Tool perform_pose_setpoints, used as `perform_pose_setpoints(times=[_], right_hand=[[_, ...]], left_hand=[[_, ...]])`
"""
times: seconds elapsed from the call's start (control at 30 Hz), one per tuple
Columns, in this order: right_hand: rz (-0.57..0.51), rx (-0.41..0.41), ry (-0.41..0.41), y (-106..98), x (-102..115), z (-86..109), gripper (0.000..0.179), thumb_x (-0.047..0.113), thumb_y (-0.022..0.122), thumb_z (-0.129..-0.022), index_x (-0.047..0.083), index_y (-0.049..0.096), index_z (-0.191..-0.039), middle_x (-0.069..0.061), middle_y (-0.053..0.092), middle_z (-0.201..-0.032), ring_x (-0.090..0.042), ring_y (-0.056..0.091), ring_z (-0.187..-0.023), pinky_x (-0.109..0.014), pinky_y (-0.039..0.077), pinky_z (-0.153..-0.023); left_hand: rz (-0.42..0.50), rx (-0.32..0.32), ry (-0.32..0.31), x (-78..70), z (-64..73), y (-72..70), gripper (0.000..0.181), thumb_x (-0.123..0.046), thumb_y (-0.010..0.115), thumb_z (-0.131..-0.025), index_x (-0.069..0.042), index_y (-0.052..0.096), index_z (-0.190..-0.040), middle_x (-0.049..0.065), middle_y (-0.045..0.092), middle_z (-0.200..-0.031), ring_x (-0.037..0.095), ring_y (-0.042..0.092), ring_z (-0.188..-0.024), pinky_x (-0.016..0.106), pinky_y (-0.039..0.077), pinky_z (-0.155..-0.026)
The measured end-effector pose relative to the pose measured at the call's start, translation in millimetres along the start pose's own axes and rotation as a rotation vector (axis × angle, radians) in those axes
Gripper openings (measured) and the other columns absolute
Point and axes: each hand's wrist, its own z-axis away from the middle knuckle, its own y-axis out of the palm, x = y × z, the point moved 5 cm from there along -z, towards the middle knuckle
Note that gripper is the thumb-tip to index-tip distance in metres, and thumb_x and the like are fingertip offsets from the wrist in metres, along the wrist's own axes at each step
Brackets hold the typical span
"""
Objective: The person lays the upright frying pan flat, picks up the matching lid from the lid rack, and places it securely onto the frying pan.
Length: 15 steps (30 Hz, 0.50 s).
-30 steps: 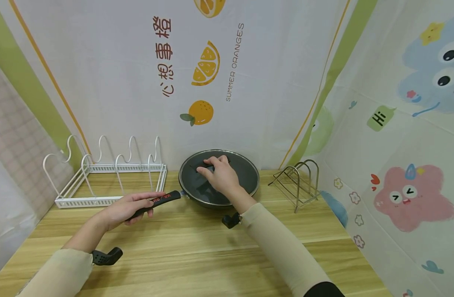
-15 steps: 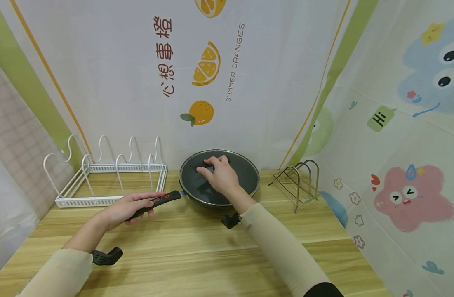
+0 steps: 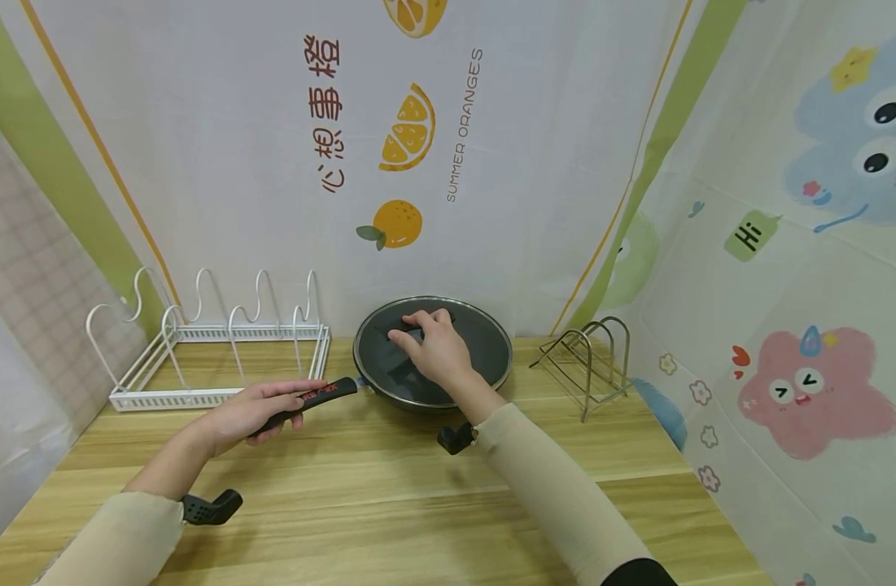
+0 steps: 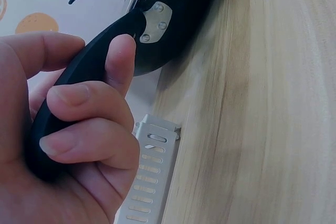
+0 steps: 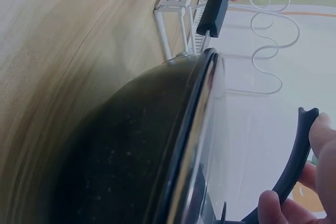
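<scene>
A black frying pan (image 5: 126, 150) stands on the wooden table with a glass lid (image 3: 484, 346) seated on its rim. My left hand (image 3: 253, 415) grips the pan's long black handle (image 4: 86, 66), fingers curled around it in the left wrist view. Over the middle of the lid, my right hand (image 3: 440, 350) pinches the curved black lid handle (image 5: 296, 161) between thumb and fingers. The metal bracket (image 4: 157, 22) joining handle and pan shows in the left wrist view. What lies under the lid cannot be made out.
A white wire rack (image 3: 177, 399) with tall loops stands left of the pan. To its right is a small metal rack (image 3: 590, 366). A printed curtain (image 3: 272, 228) hangs right behind, and another cloth (image 3: 784, 285) bounds the right side of the table (image 3: 389, 521).
</scene>
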Motion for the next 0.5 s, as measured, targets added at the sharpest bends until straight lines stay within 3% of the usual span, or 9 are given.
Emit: perform_pose_setpoints(times=[0.27,0.4,0.5], right_hand=[[-0.053,0.028,-0.016,-1.2,-3.5,2.1,0.056,0.059,0.059,-0.110,0.025,0.063,-0.155,-0.014,0.050,-0.149,-0.031,0.065,-0.115,-0.051,0.057,-0.102],[-0.074,0.051,-0.037,-4.6,-6.0,4.0,0.057,0.057,0.060,-0.110,0.025,0.061,-0.158,-0.014,0.049,-0.158,-0.036,0.062,-0.134,-0.057,0.052,-0.114],[-0.072,0.056,-0.045,-8.6,-8.4,7.8,0.058,0.058,0.059,-0.110,0.026,0.060,-0.159,-0.013,0.050,-0.159,-0.034,0.063,-0.133,-0.057,0.053,-0.113]], left_hand=[[-0.013,-0.005,0.000,-3.8,2.0,1.3,0.055,-0.028,0.054,-0.116,-0.011,0.046,-0.167,0.011,0.070,-0.099,0.007,0.042,-0.056,0.024,0.036,-0.051],[-0.039,-0.017,0.017,-6.3,2.0,1.7,0.054,-0.026,0.053,-0.117,-0.008,0.046,-0.167,0.012,0.073,-0.106,0.011,0.052,-0.063,0.024,0.038,-0.053],[-0.094,-0.058,0.031,-8.9,2.2,1.8,0.052,-0.022,0.054,-0.116,-0.006,0.048,-0.165,0.011,0.074,-0.111,0.014,0.062,-0.073,0.026,0.044,-0.056]])
